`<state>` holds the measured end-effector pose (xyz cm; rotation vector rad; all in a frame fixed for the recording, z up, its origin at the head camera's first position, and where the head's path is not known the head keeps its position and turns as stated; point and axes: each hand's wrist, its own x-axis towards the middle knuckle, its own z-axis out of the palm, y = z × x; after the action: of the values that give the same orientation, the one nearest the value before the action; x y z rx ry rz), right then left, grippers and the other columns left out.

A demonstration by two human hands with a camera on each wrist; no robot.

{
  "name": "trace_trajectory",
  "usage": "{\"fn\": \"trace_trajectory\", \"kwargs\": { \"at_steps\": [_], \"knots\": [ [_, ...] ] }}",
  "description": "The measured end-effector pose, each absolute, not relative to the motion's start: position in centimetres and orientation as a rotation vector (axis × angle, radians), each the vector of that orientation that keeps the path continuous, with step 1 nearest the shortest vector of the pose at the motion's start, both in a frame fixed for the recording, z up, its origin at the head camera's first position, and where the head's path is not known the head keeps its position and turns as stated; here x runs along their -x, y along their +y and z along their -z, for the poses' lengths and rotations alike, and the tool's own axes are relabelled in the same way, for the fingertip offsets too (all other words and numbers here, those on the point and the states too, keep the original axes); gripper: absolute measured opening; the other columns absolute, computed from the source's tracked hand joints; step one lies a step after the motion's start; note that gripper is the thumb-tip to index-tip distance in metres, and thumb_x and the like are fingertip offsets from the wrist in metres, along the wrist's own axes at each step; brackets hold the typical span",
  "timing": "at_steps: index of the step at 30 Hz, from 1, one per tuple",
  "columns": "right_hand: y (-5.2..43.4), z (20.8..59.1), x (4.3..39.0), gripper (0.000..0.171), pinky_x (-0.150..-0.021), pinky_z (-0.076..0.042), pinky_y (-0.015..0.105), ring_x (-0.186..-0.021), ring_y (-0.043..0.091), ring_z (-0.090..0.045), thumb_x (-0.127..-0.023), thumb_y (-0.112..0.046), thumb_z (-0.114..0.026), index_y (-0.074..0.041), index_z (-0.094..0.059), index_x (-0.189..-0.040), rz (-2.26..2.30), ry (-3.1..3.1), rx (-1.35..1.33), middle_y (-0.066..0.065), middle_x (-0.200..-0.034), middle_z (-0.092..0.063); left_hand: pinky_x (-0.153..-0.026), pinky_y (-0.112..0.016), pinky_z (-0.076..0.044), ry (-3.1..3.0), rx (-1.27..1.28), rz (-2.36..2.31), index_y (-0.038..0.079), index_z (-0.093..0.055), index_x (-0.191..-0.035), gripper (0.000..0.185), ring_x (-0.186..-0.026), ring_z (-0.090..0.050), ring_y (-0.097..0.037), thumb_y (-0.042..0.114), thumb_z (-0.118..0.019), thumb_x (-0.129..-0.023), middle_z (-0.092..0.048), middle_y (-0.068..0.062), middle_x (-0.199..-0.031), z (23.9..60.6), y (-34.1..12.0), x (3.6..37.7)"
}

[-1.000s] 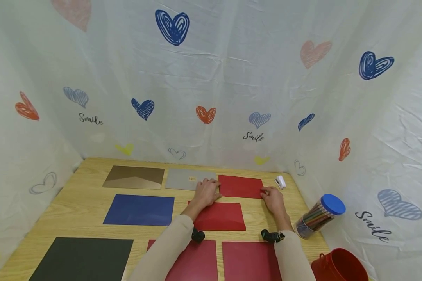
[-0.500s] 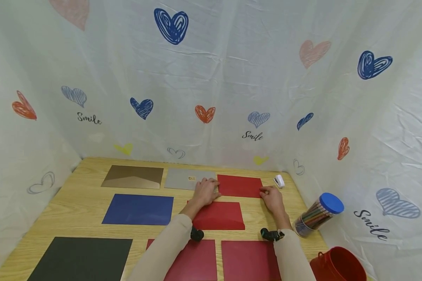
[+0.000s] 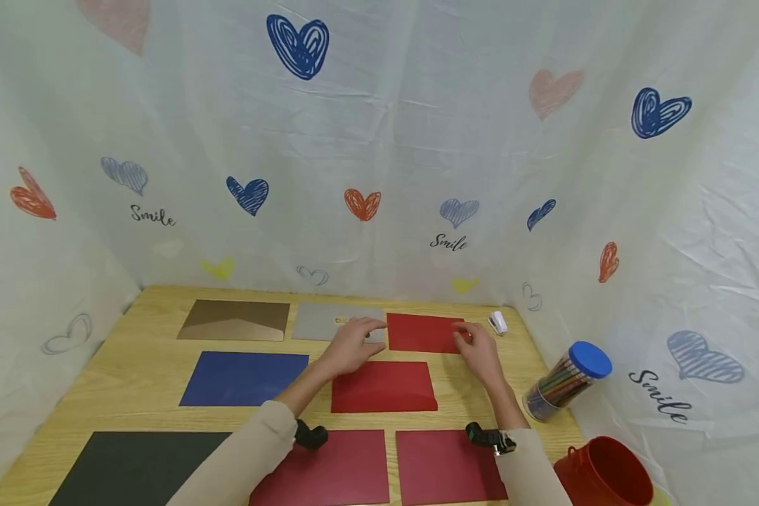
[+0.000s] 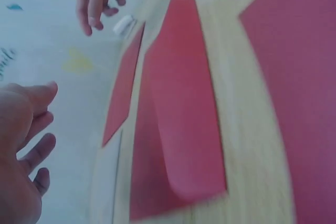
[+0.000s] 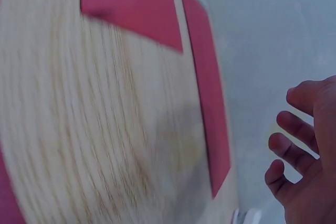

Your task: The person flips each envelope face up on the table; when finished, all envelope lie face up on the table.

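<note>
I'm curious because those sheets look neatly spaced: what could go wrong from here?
The right forearm appears close to the pencil jar, so a sideways swing might tip it. The left hand and right hand hover near the back red sheet; a stray brush could skew it. In the head view, the left sleeve overlaps the dark sheet; lowering that arm might drag it.

rear-right sheet (image 3: 421, 333) on table (image 3: 126, 383) | stapler (image 3: 497, 322) right of it | pencils (image 3: 563, 382) in jar (image 3: 540, 409) | jar before stapler | bucket (image 3: 580, 475) before jar
</note>
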<state>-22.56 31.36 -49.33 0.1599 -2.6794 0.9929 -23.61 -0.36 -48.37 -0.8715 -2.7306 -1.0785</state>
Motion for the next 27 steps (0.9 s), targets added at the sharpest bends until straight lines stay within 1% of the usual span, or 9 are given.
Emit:
{"fn": "trace_trajectory", "kwargs": {
  "at_steps": [2,6,11,15,16,19,22,24,27],
  "knots": [
    [30.4,48.9,22.0,0.024,-0.064,-0.046,0.031,-0.077,0.019,-0.055,-0.1,-0.016,-0.065,-0.007,-0.071,-0.121,-1.015,-2.671,-0.239,0.01,-0.106,-0.066,-0.09,-0.049,-0.046,-2.713,0.898,1.151,0.014,-0.063,-0.136,0.042,-0.103,-0.062,-0.025,0.024,-0.07,-0.096,-0.062,-0.006,-0.136,48.1,-1.9,22.6],
    [28.6,48.6,21.0,0.02,-0.061,-0.046,0.028,-0.073,0.015,-0.053,-0.098,-0.014,-0.067,-0.013,-0.071,-0.118,-1.064,-2.659,-0.354,0.001,-0.098,-0.065,-0.085,-0.045,-0.045,-2.687,0.915,1.174,0.013,-0.063,-0.136,0.042,-0.101,-0.06,-0.024,0.024,-0.071,-0.096,-0.062,-0.006,-0.135,48.2,-4.9,21.1],
    [25.7,48.8,20.3,0.021,-0.059,-0.045,0.026,-0.073,0.013,-0.053,-0.099,-0.015,-0.067,-0.018,-0.071,-0.119,-1.083,-2.689,-0.46,-0.006,-0.1,-0.063,-0.079,-0.04,-0.046,-2.637,0.875,1.215,0.01,-0.065,-0.134,0.04,-0.096,-0.06,-0.025,0.017,-0.071,-0.095,-0.065,-0.009,-0.13,48.9,-8.2,19.7],
    [22.4,48.8,19.4,0.023,-0.059,-0.044,0.026,-0.074,0.013,-0.052,-0.099,-0.015,-0.067,-0.017,-0.071,-0.121,-1.112,-2.705,-0.554,-0.008,-0.102,-0.063,-0.078,-0.04,-0.047,-2.632,0.843,1.262,0.01,-0.064,-0.135,0.039,-0.095,-0.058,-0.023,0.018,-0.069,-0.097,-0.064,-0.008,-0.129,49.5,-10.7,18.0],
    [21.6,48.8,19.1,0.023,-0.06,-0.044,0.025,-0.075,0.013,-0.052,-0.099,-0.015,-0.066,-0.015,-0.071,-0.122,-1.108,-2.714,-0.587,-0.008,-0.103,-0.063,-0.078,-0.039,-0.046,-2.638,0.841,1.27,0.011,-0.064,-0.135,0.039,-0.094,-0.057,-0.021,0.019,-0.069,-0.097,-0.065,-0.007,-0.125,49.7,-11.3,17.6],
    [18.8,48.6,18.2,0.026,-0.067,-0.046,0.026,-0.08,0.01,-0.053,-0.1,-0.019,-0.065,-0.013,-0.07,-0.125,-1.1,-2.744,-0.71,-0.007,-0.107,-0.064,-0.075,-0.034,-0.047,-2.659,0.832,1.31,0.014,-0.063,-0.137,0.041,-0.093,-0.055,-0.013,0.023,-0.069,-0.097,-0.065,-0.005,-0.124,50.1,-13.5,16.4],
    [15.9,48.2,17.3,0.028,-0.07,-0.047,0.025,-0.081,0.008,-0.053,-0.102,-0.024,-0.063,-0.016,-0.068,-0.128,-1.099,-2.78,-0.862,-0.005,-0.111,-0.064,-0.07,-0.028,-0.044,-2.675,0.83,1.319,0.016,-0.063,-0.137,0.041,-0.092,-0.054,-0.009,0.025,-0.069,-0.097,-0.067,-0.005,-0.121,50.1,-16.2,15.5],
    [14.2,47.8,16.9,0.029,-0.07,-0.047,0.024,-0.082,0.006,-0.053,-0.102,-0.027,-0.062,-0.018,-0.067,-0.13,-1.099,-2.803,-0.957,-0.003,-0.114,-0.065,-0.067,-0.025,-0.043,-2.669,0.816,1.287,0.015,-0.064,-0.135,0.041,-0.091,-0.054,-0.008,0.025,-0.07,-0.096,-0.068,-0.006,-0.122,50.1,-18.1,15.1],
    [11.8,47.6,16.7,0.031,-0.068,-0.046,0.019,-0.079,0.002,-0.052,-0.103,-0.03,-0.06,-0.019,-0.066,-0.131,-1.06,-2.819,-1.076,-0.002,-0.115,-0.064,-0.065,-0.025,-0.041,-2.655,0.748,1.208,0.013,-0.066,-0.132,0.038,-0.088,-0.053,-0.006,0.023,-0.07,-0.096,-0.069,-0.005,-0.118,49.9,-21.3,14.5]
  ]
}}
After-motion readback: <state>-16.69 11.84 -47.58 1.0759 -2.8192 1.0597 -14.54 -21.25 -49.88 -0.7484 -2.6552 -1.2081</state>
